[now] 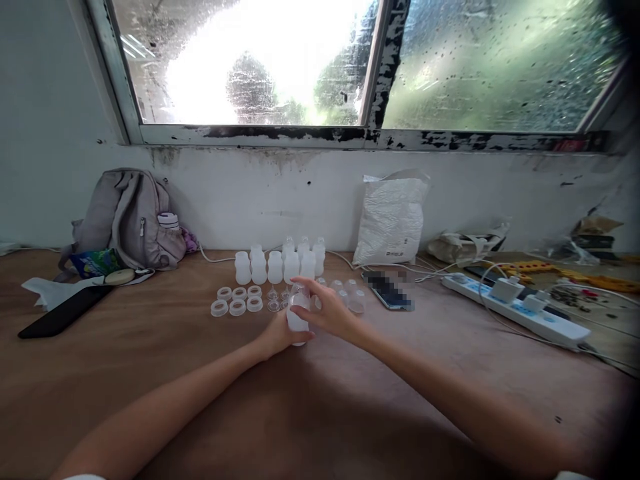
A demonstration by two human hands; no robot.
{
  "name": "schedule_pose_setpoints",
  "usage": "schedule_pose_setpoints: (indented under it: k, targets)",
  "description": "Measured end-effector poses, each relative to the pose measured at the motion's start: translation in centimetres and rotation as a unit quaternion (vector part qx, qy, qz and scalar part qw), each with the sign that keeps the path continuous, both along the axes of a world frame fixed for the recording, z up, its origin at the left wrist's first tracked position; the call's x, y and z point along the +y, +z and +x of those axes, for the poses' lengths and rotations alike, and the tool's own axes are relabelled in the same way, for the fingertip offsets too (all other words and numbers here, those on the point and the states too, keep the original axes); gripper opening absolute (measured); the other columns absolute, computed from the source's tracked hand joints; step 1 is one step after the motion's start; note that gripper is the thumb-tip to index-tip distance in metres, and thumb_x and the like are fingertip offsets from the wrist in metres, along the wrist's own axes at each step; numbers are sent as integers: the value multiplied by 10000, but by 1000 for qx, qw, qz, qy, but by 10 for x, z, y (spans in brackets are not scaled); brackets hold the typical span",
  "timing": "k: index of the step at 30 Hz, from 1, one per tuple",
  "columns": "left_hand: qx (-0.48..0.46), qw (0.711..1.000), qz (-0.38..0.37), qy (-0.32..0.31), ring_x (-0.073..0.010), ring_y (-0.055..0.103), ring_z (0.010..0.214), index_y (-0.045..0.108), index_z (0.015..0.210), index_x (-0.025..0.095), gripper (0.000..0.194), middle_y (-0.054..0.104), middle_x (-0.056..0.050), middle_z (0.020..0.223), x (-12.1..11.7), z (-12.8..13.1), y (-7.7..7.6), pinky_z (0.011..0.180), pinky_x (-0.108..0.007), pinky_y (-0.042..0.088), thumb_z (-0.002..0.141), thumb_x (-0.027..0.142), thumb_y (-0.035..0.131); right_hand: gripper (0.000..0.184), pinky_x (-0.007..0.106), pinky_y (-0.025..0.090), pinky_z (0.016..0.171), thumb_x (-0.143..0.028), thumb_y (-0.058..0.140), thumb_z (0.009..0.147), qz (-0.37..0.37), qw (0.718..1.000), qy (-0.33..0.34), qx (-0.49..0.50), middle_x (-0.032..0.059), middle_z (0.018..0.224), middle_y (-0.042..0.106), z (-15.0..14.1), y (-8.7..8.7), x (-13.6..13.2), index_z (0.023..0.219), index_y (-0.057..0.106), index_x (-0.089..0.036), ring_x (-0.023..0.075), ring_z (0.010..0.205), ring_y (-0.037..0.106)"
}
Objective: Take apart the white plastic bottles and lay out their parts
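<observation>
Upright in front of me is a frosted white baby bottle, held between both hands. My left hand is wrapped around its lower body. My right hand is closed on the bottle's upper part, where a clear cover shows between the fingers. Just behind, partly hidden by my hands, are clear bottle nipples. Left of these lie several white collar rings in two rows. Clear dome caps sit to the right of my right hand. Several frosted bottles stand at the back, some with tops on.
A phone lies right of the caps, and a white power strip with chargers and cables is farther right. A white plastic package leans on the wall. At left are a grey backpack and a black flat object.
</observation>
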State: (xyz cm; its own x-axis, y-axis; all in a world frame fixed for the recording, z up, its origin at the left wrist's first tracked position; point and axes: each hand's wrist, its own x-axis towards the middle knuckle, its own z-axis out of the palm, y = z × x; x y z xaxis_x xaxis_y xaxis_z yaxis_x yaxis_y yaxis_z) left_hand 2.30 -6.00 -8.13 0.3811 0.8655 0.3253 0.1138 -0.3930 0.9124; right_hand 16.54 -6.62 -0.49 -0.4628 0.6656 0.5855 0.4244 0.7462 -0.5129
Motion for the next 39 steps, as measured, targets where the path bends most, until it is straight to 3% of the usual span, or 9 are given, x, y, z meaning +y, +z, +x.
schedule_pose_setpoints:
  k: [4, 13, 19, 22, 25, 28, 33, 36, 39]
  targets:
    - [-15, 1000, -3, -21, -229, 562, 876, 544, 991, 131, 404, 613, -54, 924, 0, 0, 0, 743, -329, 465, 612, 192, 669, 461, 265, 405, 690, -289, 546, 728, 4, 999, -26, 31, 25, 931, 568, -3, -20, 1, 1171, 427, -237, 143, 725, 501]
    - [3, 1000, 22, 2, -205, 543, 903, 468, 1054, 151, 484, 580, -70, 987, -4, 1, 3, 784, -322, 434, 622, 224, 674, 559, 263, 428, 647, -273, 597, 690, -95, 990, 20, 103, -14, 759, 524, 6, -27, 2, 1190, 349, -231, 127, 646, 495]
    - [-9, 993, 32, 110, -160, 552, 810, 488, 958, 173, 423, 552, -47, 947, -8, -7, 6, 703, -267, 434, 607, 303, 685, 307, 249, 434, 523, -473, 505, 745, -223, 940, -40, 253, -9, 643, 531, 39, -62, 7, 873, 483, -195, 129, 560, 523]
    - [6, 998, 17, 64, -132, 555, 688, 524, 866, 165, 266, 573, -21, 820, -7, -15, 12, 609, -233, 428, 679, 329, 617, 451, 209, 337, 352, -593, 362, 765, -307, 914, -62, 259, -18, 461, 475, 50, -73, 7, 643, 464, -172, 102, 374, 450]
    - [34, 999, 37, 10, -127, 558, 661, 550, 785, 153, 196, 583, -24, 792, -8, -20, 16, 596, -225, 424, 713, 333, 579, 543, 177, 225, 265, -653, 290, 749, -378, 895, -50, 232, -31, 387, 443, 48, -72, -1, 660, 489, -156, 88, 283, 389]
    - [51, 995, 80, 16, -130, 563, 672, 563, 755, 147, 176, 594, -33, 787, -17, -19, 17, 627, -233, 431, 752, 319, 526, 575, 170, 200, 247, -659, 246, 757, -426, 879, -48, 210, -40, 363, 424, 39, -67, -13, 696, 508, -151, 85, 252, 359]
    - [75, 976, 195, 62, -138, 531, 676, 563, 749, 154, 157, 559, -45, 727, -42, -14, 13, 638, -252, 429, 787, 219, 426, 470, 193, 279, 329, -546, 279, 820, -332, 923, -48, 190, -7, 572, 511, 34, -64, -32, 723, 538, -166, 85, 387, 409]
    - [85, 961, 262, 25, -141, 530, 654, 562, 753, 157, 111, 552, -57, 720, -50, -16, 9, 608, -256, 438, 734, 161, 453, 407, 229, 369, 516, -455, 309, 849, -232, 962, -33, 141, 5, 638, 515, 39, -64, -39, 656, 527, -171, 121, 570, 466]
    - [101, 947, 304, -12, -154, 556, 656, 574, 754, 167, 132, 591, -78, 751, -53, -19, 6, 565, -258, 446, 681, 139, 467, 391, 254, 356, 591, -415, 298, 866, -192, 976, -31, 98, 0, 606, 495, 41, -64, -44, 618, 483, -177, 134, 595, 458]
